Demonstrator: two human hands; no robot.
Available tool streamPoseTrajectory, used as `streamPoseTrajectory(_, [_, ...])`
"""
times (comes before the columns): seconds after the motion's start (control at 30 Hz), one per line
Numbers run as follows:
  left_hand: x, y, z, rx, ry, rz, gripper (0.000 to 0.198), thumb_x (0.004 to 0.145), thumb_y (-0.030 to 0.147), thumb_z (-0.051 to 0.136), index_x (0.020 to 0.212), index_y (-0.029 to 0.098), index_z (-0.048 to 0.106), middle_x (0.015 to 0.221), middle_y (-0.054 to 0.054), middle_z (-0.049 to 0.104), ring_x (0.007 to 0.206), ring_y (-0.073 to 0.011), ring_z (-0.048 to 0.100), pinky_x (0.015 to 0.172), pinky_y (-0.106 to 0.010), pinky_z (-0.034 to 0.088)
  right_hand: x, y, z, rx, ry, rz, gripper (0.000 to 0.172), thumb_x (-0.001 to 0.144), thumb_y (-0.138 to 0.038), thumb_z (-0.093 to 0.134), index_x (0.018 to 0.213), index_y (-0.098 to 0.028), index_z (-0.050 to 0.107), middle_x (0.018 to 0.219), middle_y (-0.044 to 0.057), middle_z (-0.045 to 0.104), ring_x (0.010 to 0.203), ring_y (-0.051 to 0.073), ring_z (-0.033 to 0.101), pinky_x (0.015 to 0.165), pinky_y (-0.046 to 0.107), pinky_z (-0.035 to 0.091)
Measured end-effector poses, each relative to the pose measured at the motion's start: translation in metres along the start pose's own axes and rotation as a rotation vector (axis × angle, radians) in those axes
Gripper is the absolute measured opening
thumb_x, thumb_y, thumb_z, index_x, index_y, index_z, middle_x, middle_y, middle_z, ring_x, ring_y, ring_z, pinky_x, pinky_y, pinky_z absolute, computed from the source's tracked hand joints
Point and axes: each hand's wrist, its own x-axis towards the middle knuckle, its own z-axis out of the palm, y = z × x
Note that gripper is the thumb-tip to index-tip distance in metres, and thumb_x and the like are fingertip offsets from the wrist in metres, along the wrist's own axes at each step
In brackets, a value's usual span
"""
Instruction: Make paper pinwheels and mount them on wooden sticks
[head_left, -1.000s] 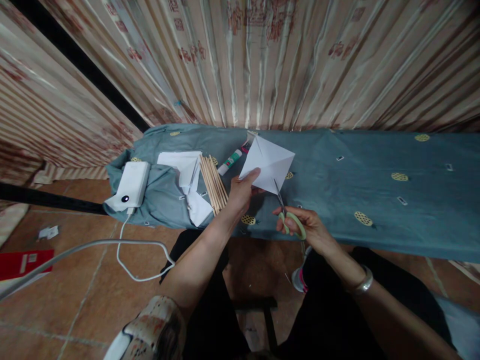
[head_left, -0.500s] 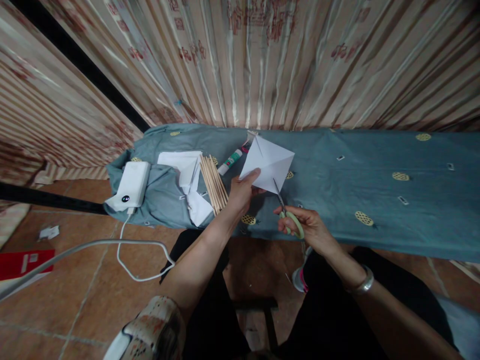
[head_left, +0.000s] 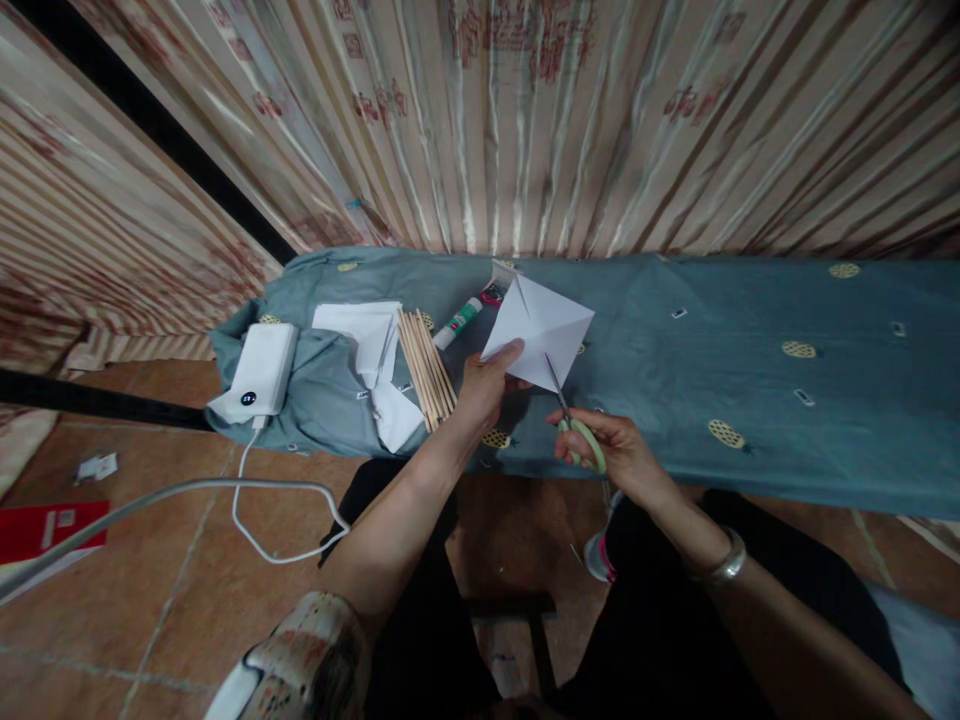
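My left hand [head_left: 487, 385] grips a white square of paper [head_left: 544, 325] by its left edge, thumb on top and the other fingers mostly hidden beneath. Creases cross the square, and a slit runs in from its top corner. My right hand [head_left: 611, 450] is closed around the pale green handles of a pair of scissors [head_left: 564, 405]. Their blades reach over the paper's lower corner and point toward its middle. Just left of the paper lies a glue stick [head_left: 459, 322], with a small red-and-clear packet [head_left: 493, 292] beside it.
Wooden sticks [head_left: 426, 370] lie in a bundle left of my left hand, beside folded white paper [head_left: 360, 330] and a loose piece [head_left: 396, 415]. A white power bank [head_left: 262, 370] with a cable [head_left: 240, 500] sits at the left end of the blue cloth [head_left: 660, 380]. Curtains [head_left: 480, 130] hang behind.
The paper has shifted slightly to the right and turned a little, showing more of the red packet. Both hands keep their grip, and the scissors stay at the lower corner.
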Motion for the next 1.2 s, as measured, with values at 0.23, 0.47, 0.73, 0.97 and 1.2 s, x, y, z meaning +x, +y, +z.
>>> streamPoseTrajectory(0.23, [0.0013,-0.0002,-0.0007,0.014,0.008,-0.01,0.024,0.067,0.031,0.078,0.081,0.014,0.067,0.073,-0.002,0.068,0.067,-0.0163,0.063,0.06,-0.028,0.051,0.0004,0.0015,0.0001,0.032,0.008,0.014,0.047,0.059,-0.059,0.082,0.086,-0.021,0.074,0.06,-0.002,0.064,0.052,0.01,0.058,0.052,0.024,0.05])
streamPoseTrajectory(0.47, [-0.0012,-0.0018,-0.0001,0.031,-0.02,-0.013,0.025,0.065,0.033,0.079,0.078,0.014,0.068,0.072,-0.003,0.068,0.066,-0.0165,0.062,0.059,-0.029,0.051,0.0001,-0.0016,-0.0004,0.026,0.014,-0.004,0.045,0.061,-0.058,0.082,0.085,-0.021,0.074,0.061,-0.002,0.065,0.052,0.01,0.058,0.051,0.023,0.049])
streamPoseTrajectory(0.73, [-0.0027,-0.0011,0.001,0.017,-0.019,-0.019,0.026,0.064,0.032,0.079,0.079,0.014,0.068,0.072,-0.002,0.068,0.065,-0.016,0.062,0.055,-0.026,0.049,0.0011,0.0011,-0.0013,0.023,0.03,0.008,0.044,0.061,-0.056,0.082,0.086,-0.02,0.074,0.059,-0.002,0.064,0.049,0.009,0.057,0.05,0.023,0.048])
streamPoseTrajectory(0.97, [-0.0036,-0.004,0.0021,0.046,-0.035,-0.03,0.032,0.059,0.037,0.083,0.076,0.015,0.067,0.07,-0.001,0.067,0.064,-0.0158,0.061,0.058,-0.028,0.049,0.0016,0.0012,-0.0028,-0.006,0.012,-0.01,0.044,0.064,-0.057,0.08,0.089,-0.021,0.074,0.061,-0.002,0.063,0.051,0.011,0.057,0.05,0.024,0.049])
streamPoseTrajectory(1.2, [-0.0048,-0.0034,0.0018,0.027,-0.035,-0.032,0.037,0.056,0.038,0.084,0.079,0.015,0.067,0.071,-0.001,0.068,0.065,-0.0155,0.061,0.058,-0.027,0.05,0.0014,-0.0002,0.0001,0.03,0.031,0.01,0.045,0.061,-0.057,0.082,0.085,-0.02,0.074,0.059,-0.002,0.065,0.049,0.009,0.056,0.05,0.023,0.047])
